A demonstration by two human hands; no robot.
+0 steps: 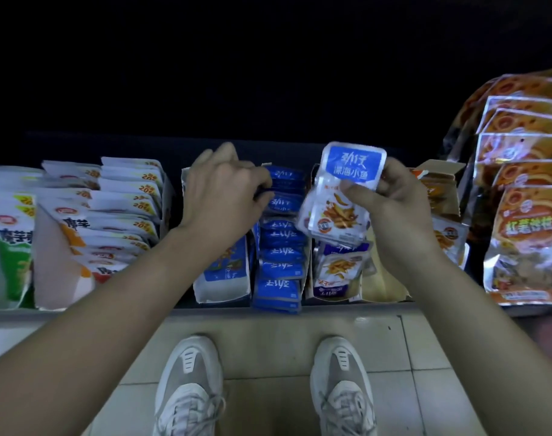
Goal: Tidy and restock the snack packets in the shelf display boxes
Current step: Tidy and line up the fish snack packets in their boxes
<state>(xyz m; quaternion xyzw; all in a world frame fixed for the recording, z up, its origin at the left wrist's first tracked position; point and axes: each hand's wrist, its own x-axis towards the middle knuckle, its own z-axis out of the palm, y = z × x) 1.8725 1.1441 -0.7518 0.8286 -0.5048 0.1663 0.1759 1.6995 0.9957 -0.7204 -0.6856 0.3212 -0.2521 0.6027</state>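
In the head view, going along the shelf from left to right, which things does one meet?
Green and white packets → white and orange packets → left hand → row of blue packets → packet held in the right hand → open orange box → big orange bags.

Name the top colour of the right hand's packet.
Blue, white lettering, on the glossy snack packet; head view.

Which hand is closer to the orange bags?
Right. The right hand, holding white-and-blue packets, is left of the orange bags; the left hand is farther left, at the blue packets.
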